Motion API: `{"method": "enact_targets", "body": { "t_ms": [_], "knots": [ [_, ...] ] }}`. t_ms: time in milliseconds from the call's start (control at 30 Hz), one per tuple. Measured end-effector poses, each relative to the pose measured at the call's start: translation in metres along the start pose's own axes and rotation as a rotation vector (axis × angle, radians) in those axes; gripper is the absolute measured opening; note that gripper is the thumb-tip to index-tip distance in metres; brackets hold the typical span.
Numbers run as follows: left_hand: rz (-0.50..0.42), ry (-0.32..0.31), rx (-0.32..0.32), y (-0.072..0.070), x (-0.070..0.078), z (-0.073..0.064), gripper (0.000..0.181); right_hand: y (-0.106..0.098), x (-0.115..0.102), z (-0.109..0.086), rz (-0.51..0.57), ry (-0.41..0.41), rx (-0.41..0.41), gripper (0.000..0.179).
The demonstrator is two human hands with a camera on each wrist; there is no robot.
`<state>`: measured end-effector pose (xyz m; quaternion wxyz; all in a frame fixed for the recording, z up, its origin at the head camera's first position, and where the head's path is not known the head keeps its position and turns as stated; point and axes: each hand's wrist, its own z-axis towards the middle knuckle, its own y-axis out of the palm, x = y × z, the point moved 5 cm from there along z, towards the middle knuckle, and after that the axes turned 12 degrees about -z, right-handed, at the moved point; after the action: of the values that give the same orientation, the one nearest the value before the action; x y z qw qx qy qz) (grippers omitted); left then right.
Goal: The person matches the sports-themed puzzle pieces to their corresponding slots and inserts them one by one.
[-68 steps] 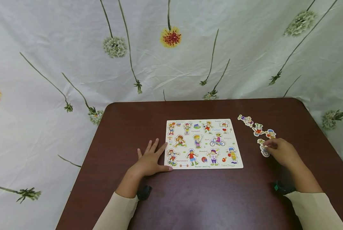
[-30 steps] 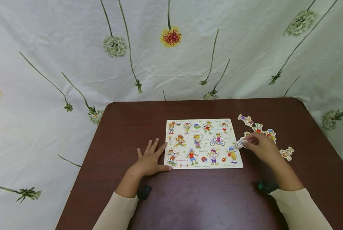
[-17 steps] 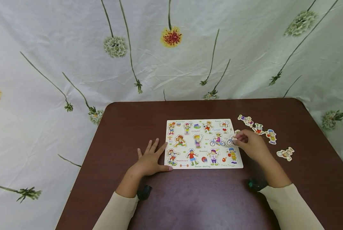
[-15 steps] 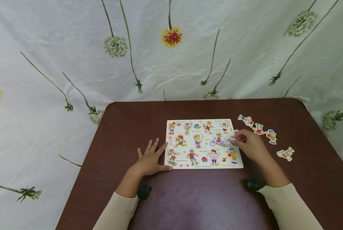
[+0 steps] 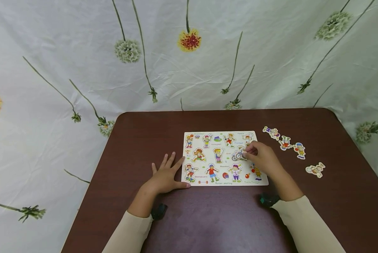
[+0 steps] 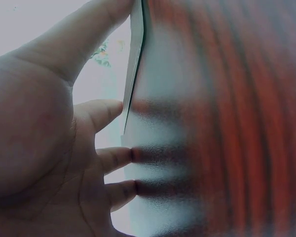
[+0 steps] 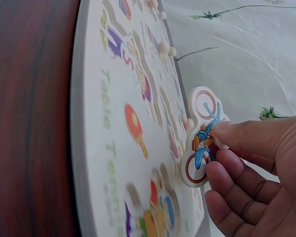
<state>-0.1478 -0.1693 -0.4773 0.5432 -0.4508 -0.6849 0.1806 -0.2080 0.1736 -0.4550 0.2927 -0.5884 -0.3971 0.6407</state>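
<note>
My right hand (image 5: 264,160) pinches a bicycle-rider puzzle piece (image 7: 201,140) by its small knob, between thumb and fingers. In the right wrist view the piece stands tilted close over the face of the white puzzle board (image 5: 207,160). From the head view it overlaps the board's printed bicycle picture, right of the middle. Fingers spread, my left hand (image 5: 163,177) rests on the table at the board's left edge. Its thumb reaches the board's lower left corner, and a fingertip touches the side, as the left wrist view also shows. Sports figures cover the board, several with wooden knobs.
Several loose figure pieces lie right of the board: a purple one (image 5: 271,133), a red one (image 5: 285,143), a blue-capped one (image 5: 299,150) and a pale one (image 5: 315,169). The dark wooden table (image 5: 207,218) ends behind at a flowered cloth (image 5: 81,42).
My right hand took the bicycle piece from the loose ones on the right and carried it left over the board. A pale piece came into view where the hand had been. My left hand stayed still.
</note>
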Motion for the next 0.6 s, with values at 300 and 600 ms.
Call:
{"method": "enact_targets", "body": {
  "t_ms": [300, 600],
  "knots": [
    [-0.003, -0.003, -0.001, 0.000, -0.001, -0.001, 0.107, 0.013, -0.005, 0.008, -0.001, -0.005, -0.018, 0.009],
    [0.001, -0.001, 0.003, -0.001, 0.001, -0.002, 0.106, 0.022, -0.002, 0.016, -0.053, -0.006, -0.049, 0.008]
  ]
}}
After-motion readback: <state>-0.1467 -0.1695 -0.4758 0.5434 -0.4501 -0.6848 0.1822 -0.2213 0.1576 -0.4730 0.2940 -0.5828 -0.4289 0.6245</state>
